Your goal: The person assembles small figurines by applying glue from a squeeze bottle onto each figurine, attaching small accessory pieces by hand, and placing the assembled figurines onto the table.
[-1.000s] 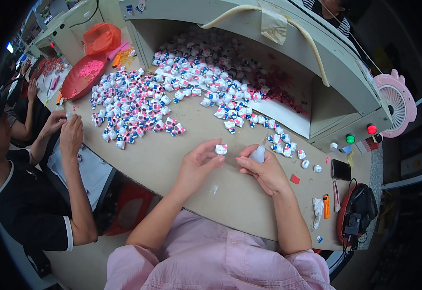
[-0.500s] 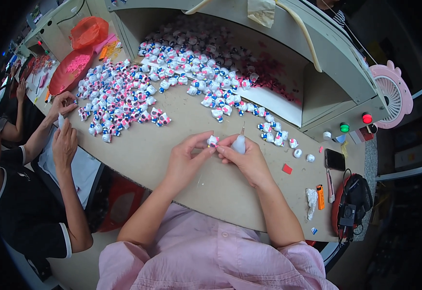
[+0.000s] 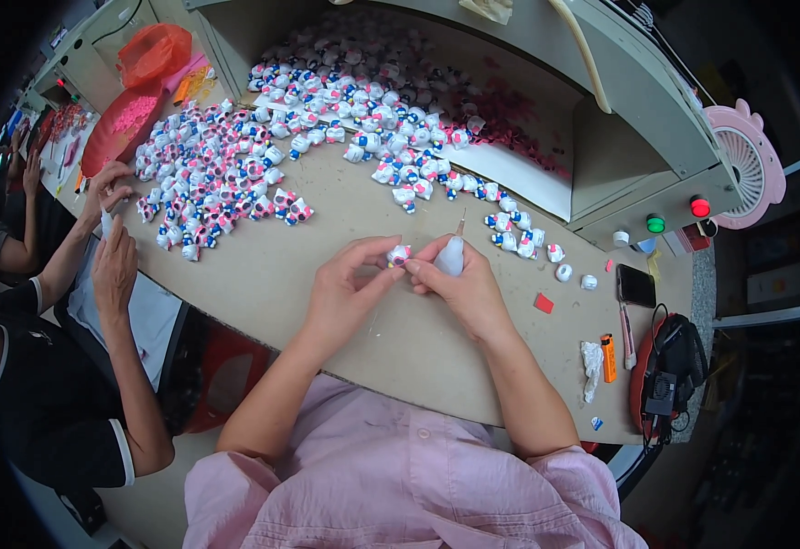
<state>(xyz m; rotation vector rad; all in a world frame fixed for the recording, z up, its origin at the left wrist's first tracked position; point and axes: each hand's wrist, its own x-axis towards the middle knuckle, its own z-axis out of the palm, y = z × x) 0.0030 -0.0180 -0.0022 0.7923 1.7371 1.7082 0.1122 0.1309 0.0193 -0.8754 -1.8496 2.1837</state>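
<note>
Between the thumb and fingers of my left hand (image 3: 347,285) is a small white and pink cat-shaped figurine (image 3: 399,253). My right hand (image 3: 467,291) holds a white glue-type squeeze bottle (image 3: 451,257), its thin needle tip pointing up and away from the figurine. The right thumb and index fingertips also meet the figurine's right side; whether they pinch a tiny part there is too small to tell. Both hands are just above the table, in front of my chest.
Many similar figurines (image 3: 208,174) lie in a heap at the left and spill from a grey booth (image 3: 606,188). To the right are a phone (image 3: 636,285), an orange lighter (image 3: 609,358) and a black bag (image 3: 670,366). At the left a co-worker's hand (image 3: 113,265) holds another bottle.
The figurine has turned a little in my fingers, and more of its pink side now shows. The whole view has shifted slightly. Both hands keep their hold.
</note>
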